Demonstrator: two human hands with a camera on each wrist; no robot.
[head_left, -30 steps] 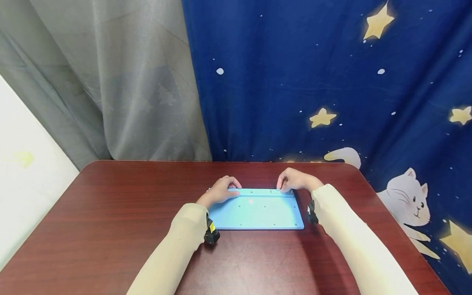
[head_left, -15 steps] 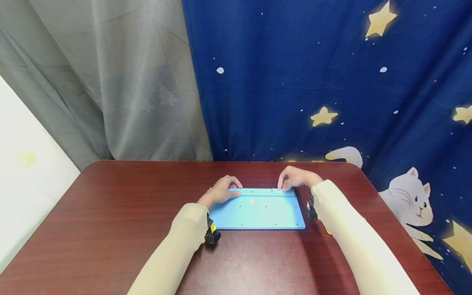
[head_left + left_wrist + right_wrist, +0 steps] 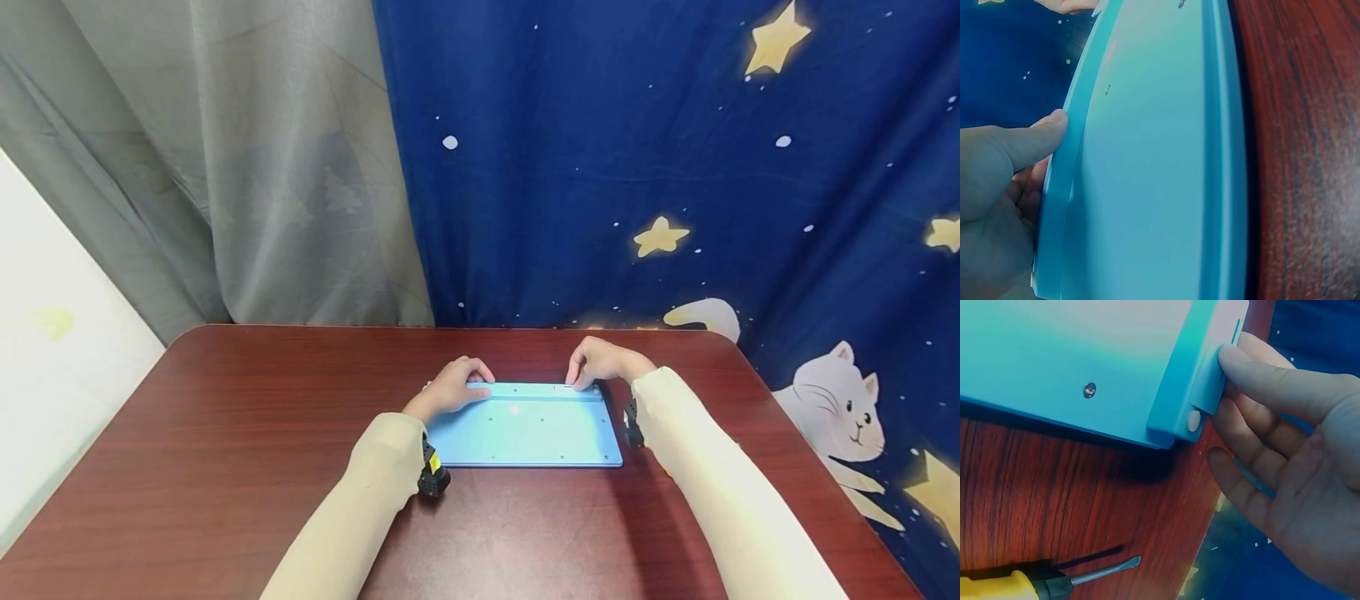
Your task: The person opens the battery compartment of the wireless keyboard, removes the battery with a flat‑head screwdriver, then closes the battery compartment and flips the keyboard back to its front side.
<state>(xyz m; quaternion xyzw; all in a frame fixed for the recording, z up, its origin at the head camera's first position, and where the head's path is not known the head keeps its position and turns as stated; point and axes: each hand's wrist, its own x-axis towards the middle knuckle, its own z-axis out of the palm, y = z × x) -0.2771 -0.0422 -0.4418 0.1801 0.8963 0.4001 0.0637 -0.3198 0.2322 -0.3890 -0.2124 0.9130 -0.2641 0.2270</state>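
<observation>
Panel [image 3: 525, 437] is toward the tabletop's [image 3: 285, 483] far edge, right of centre. Left grip [image 3: 450, 386] clamps it; right grip [image 3: 597, 362] pinches its cover [image 3: 1209, 392]. A slack pinch could let the cover slip askew.

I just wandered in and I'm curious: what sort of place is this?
Perhaps a makeshift workspace, possibly at home, though I can't be sure. A blue curtain printed with stars and a cat hangs behind a table, where a screwdriver lies near a light-blue panel.

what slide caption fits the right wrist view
Right hand pinching a blue panel near one corner, yellow-handled screwdriver on the table.
</observation>
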